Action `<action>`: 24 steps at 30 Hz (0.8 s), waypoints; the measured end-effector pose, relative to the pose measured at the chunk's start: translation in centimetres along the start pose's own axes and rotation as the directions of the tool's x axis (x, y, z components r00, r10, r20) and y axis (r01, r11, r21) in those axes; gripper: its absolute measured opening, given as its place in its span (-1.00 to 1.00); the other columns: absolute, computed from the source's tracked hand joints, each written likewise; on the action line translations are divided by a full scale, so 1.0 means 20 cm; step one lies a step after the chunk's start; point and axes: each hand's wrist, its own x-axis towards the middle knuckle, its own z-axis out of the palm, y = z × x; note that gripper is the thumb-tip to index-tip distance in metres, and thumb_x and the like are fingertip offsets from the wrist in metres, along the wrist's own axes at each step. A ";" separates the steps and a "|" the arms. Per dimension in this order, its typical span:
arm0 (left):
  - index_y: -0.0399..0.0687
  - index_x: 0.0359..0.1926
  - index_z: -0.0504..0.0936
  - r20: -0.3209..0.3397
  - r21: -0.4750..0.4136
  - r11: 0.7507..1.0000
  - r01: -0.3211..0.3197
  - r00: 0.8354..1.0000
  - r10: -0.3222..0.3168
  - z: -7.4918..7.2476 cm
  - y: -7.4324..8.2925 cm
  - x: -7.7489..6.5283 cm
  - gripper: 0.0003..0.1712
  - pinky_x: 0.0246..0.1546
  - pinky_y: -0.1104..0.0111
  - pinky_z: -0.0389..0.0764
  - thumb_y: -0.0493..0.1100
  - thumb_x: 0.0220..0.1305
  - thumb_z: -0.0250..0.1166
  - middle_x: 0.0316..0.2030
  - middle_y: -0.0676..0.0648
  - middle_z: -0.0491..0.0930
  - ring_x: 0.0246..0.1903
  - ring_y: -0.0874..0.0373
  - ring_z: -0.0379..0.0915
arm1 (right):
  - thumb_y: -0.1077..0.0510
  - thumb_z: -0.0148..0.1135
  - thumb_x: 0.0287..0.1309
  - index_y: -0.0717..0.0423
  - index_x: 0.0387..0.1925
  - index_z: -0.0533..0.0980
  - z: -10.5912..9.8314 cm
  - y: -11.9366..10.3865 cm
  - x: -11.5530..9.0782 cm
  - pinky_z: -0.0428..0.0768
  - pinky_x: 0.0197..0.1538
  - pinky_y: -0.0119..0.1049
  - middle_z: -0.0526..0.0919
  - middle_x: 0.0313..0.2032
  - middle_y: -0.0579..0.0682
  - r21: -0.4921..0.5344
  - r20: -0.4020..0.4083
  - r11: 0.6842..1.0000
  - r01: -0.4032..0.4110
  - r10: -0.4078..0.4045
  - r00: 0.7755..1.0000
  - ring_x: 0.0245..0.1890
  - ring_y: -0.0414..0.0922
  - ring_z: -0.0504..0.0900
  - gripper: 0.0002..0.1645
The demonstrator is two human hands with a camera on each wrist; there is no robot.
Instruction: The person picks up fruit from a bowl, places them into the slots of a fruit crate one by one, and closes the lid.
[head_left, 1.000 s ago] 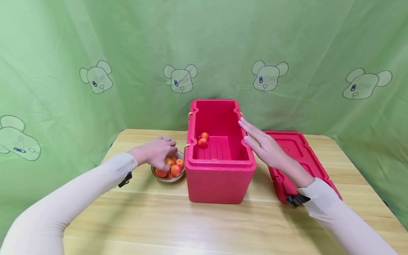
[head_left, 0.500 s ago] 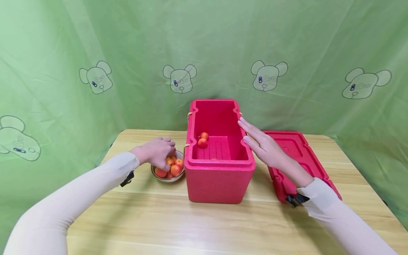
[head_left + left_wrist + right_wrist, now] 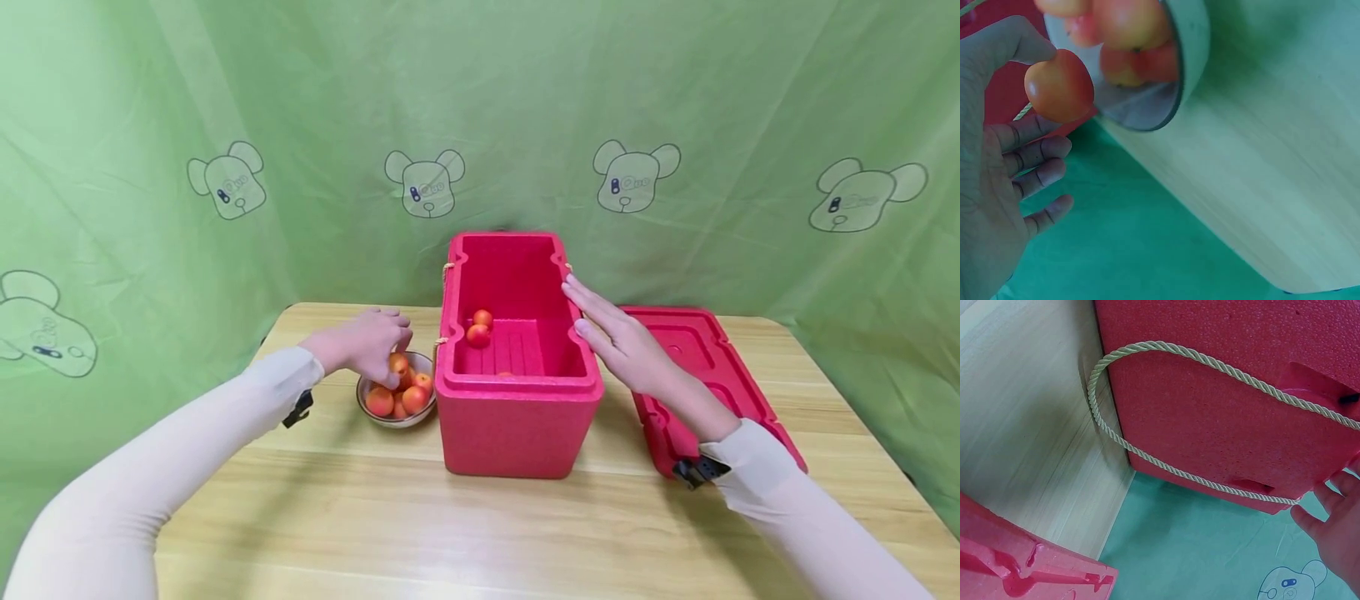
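My left hand (image 3: 367,343) pinches a small red-orange fruit (image 3: 1060,86) between thumb and index finger, the other fingers loosely bent. It is just over the bowl (image 3: 397,422), which holds several more such fruits (image 3: 415,399). Right of the bowl stands an uncovered red foam box (image 3: 517,429). Two fruits (image 3: 478,335) lie on its floor by the left wall, and part of another (image 3: 506,374) shows behind the front rim. On the box's right rim rests my right hand (image 3: 633,348), its fingers straight.
The red lid (image 3: 693,354) lies on the wooden table (image 3: 375,525) right of the box, under my right forearm. A rope handle (image 3: 1179,472) hangs along the box's side. A green cloth (image 3: 517,100) with printed bear heads surrounds the table's back and sides.
My left hand has risen slightly out of the bowl, and a fruit now shows between its thumb and finger. My right hand stays on the box rim.
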 end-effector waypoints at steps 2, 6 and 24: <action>0.02 -0.45 0.52 -0.015 0.012 1.000 0.008 1.000 -0.008 -0.02 -0.01 0.00 -0.56 -0.24 0.16 0.41 0.17 -0.37 0.32 -0.37 0.03 0.47 -0.25 0.09 0.32 | -0.08 0.00 0.29 -0.42 0.41 -0.03 0.00 0.00 0.00 0.36 0.22 0.08 -0.01 0.45 -0.23 -0.001 -0.001 1.000 0.001 -0.001 1.000 0.44 -0.11 0.04 -0.27; 0.04 -0.46 0.51 -0.052 0.033 0.999 0.017 0.999 -0.015 -0.08 -0.03 0.00 -0.56 -0.26 0.16 0.40 0.20 -0.35 0.31 -0.37 0.04 0.47 -0.26 0.09 0.31 | -0.08 0.01 0.28 -0.36 0.42 -0.01 0.00 0.00 0.00 0.37 0.20 0.08 -0.01 0.45 -0.24 0.005 -0.002 1.000 -0.002 0.002 1.000 0.44 -0.13 0.04 -0.26; 0.05 -0.38 0.51 -0.149 0.092 0.993 0.072 0.987 -0.058 -0.44 -0.04 0.04 -0.55 -0.18 0.17 0.37 0.21 -0.27 0.30 -0.33 0.04 0.44 -0.23 0.09 0.26 | -0.09 0.01 0.28 -0.42 0.41 -0.02 0.00 0.01 0.00 0.36 0.22 0.08 0.00 0.45 -0.21 -0.001 -0.003 1.000 0.004 -0.004 1.000 0.44 -0.16 0.03 -0.27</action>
